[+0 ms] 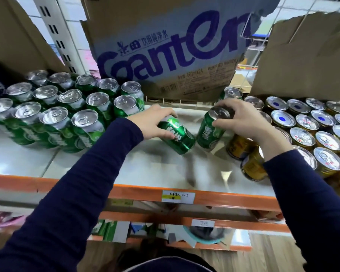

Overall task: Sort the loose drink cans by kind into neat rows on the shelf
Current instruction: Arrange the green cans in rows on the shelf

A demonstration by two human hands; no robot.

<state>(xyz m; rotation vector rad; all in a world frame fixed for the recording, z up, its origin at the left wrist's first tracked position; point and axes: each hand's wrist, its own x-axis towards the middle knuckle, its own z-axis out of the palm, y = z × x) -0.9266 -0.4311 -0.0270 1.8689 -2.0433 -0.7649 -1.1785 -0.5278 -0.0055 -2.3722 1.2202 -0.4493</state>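
Two at once, before the brown cardboard "Ganten" carton (165, 46): left hand (149, 122) grips a tilted green aluminium can (177, 136). Right hand (243, 120) clasps an upright green can (209, 134) by its top.

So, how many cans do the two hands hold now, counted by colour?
Green: 2, the tilted green can in the left hand and the other green can in the right hand.
Gold: 0, none of the gold cans is held.
Total: 2

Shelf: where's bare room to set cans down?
Bare: shelf centre-front, between the green can rows and gold cans; also the front-left strip along the orange beam. Crowded: both can blocks, and before the Ganten carton, where left hand and right hand grip loose green cans.
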